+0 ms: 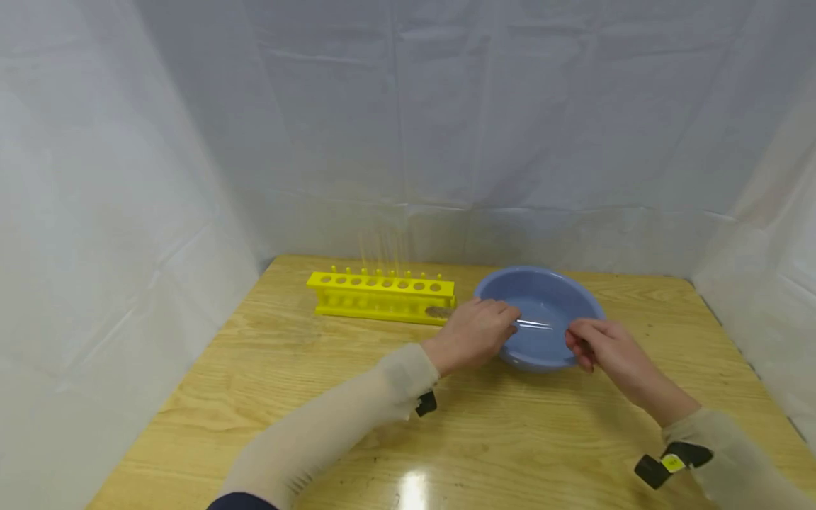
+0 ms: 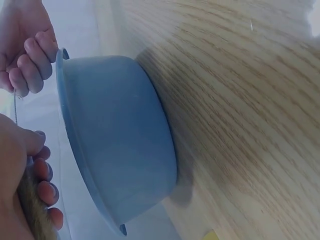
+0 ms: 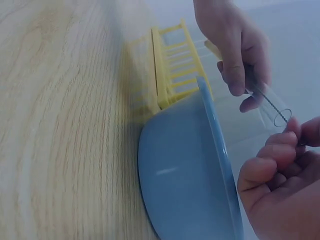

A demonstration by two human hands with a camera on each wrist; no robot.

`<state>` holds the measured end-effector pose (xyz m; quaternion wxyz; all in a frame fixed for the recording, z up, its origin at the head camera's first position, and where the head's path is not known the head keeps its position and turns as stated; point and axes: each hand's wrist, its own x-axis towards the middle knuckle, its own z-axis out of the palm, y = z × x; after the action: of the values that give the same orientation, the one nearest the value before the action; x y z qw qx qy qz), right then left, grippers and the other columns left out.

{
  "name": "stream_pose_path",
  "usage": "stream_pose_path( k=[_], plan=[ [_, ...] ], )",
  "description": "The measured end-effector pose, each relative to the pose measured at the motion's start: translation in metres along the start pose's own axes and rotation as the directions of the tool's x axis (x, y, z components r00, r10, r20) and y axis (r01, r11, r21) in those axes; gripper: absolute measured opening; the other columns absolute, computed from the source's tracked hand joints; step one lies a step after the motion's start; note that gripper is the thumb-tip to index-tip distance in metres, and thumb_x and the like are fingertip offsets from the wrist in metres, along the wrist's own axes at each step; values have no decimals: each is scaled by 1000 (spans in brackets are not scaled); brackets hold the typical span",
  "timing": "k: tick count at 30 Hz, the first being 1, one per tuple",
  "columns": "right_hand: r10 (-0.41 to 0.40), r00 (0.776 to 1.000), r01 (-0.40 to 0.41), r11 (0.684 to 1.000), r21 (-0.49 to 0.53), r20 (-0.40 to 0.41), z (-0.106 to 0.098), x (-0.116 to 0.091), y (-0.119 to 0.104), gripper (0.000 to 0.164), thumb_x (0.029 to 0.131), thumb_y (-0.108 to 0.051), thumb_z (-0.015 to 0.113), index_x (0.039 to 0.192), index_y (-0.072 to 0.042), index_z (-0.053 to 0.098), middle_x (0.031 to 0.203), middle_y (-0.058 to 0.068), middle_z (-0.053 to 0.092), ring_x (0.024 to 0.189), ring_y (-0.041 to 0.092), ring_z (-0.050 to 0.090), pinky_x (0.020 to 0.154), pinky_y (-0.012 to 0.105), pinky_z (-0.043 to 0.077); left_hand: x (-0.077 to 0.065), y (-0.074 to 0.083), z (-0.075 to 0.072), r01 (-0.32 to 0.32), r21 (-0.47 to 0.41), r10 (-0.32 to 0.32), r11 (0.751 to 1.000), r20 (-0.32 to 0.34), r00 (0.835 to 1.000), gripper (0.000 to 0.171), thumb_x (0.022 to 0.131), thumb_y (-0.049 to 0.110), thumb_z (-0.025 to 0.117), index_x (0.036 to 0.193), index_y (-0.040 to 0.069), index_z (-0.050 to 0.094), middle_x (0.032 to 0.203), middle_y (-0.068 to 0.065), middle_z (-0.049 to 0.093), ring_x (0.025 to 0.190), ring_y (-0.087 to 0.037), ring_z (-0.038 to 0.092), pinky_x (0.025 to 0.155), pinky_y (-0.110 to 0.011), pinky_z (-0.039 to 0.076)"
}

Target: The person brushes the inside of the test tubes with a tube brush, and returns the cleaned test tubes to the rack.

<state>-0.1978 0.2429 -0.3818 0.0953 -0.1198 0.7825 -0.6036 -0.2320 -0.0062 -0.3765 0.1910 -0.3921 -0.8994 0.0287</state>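
Observation:
My left hand [image 1: 474, 333] grips a clear glass test tube [image 3: 268, 100] over the near left side of the blue basin [image 1: 535, 283]. Inside the tube is a test tube brush [image 2: 34, 207], its brown bristles showing past the left side of that hand in the head view. The brush's twisted wire runs out of the tube's open mouth toward my right hand [image 1: 602, 343]. With thumb and fingertips, my right hand pinches the wire's end above the basin's right rim. Curled fingers hide part of the tube.
A yellow test tube rack [image 1: 382, 283] with a row of round holes and short pegs stands left of the basin. Both rest on a wooden table [image 1: 497, 446]. White sheeting [image 1: 408, 127] hangs behind and at both sides.

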Motion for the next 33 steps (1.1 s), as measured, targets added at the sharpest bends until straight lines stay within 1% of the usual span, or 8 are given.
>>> stream_pose_path(
  k=[2,5,8,12,17,21,27,33],
  plan=[
    [-13,1000,13,1000,-6,16,1,0,-1,40,108,-19,40,81,8,49,64,-1,46,53,10,41,52,31,38,0,0,0,-12,3,12,1000,-10,1000,18,103,33,55,110,19,63,99,6,70,86,-13,67,72,-27,52],
    [-15,999,17,999,-34,43,0,1,-3,41,109,-20,35,75,2,36,60,-1,32,52,14,29,53,35,32,-2,-1,1,-44,17,45,999,-46,998,17,103,32,56,108,19,64,95,6,70,78,-12,66,64,-26,52],
    [4,999,-1,997,-73,37,-3,0,-6,43,109,-24,34,74,1,33,60,0,28,52,18,25,54,35,31,-4,-3,3,-84,41,87,996,-87,992,17,102,33,57,107,18,65,91,6,70,71,-10,65,56,-24,50],
    [10,1000,-9,992,-124,10,-5,1,-10,43,108,-24,36,73,1,36,59,1,29,51,19,26,55,34,34,-6,-6,2,-118,52,124,992,-123,985,18,103,33,56,108,17,65,91,6,71,71,-9,65,53,-23,50],
    [-21,1000,20,984,-175,-6,-8,1,-12,40,107,-20,35,72,1,38,60,1,31,52,19,29,53,33,34,-6,-9,-1,-139,45,145,989,-152,978,19,104,33,54,108,17,64,92,5,71,73,-10,67,53,-24,49],
    [-50,999,48,980,-195,-9,-9,-1,-13,39,107,-17,35,73,1,40,60,1,33,52,19,32,52,32,33,-6,-9,-1,-156,43,161,987,-178,971,19,104,33,54,107,17,64,91,5,71,73,-11,66,52,-24,48],
    [-79,997,74,973,-217,-16,-12,-3,-11,39,107,-16,35,73,2,42,60,-1,35,52,18,35,53,31,35,-5,-9,0,-159,42,164,986,-181,970,19,103,35,54,106,19,63,91,8,70,72,-9,66,50,-24,47],
    [-90,996,83,971,-224,-21,-15,-7,-8,41,107,-16,36,72,2,43,59,0,35,51,17,35,52,31,35,-4,-7,1,-160,44,166,986,-179,970,19,104,37,52,103,20,61,88,9,69,73,-7,66,50,-24,48]
  ],
)
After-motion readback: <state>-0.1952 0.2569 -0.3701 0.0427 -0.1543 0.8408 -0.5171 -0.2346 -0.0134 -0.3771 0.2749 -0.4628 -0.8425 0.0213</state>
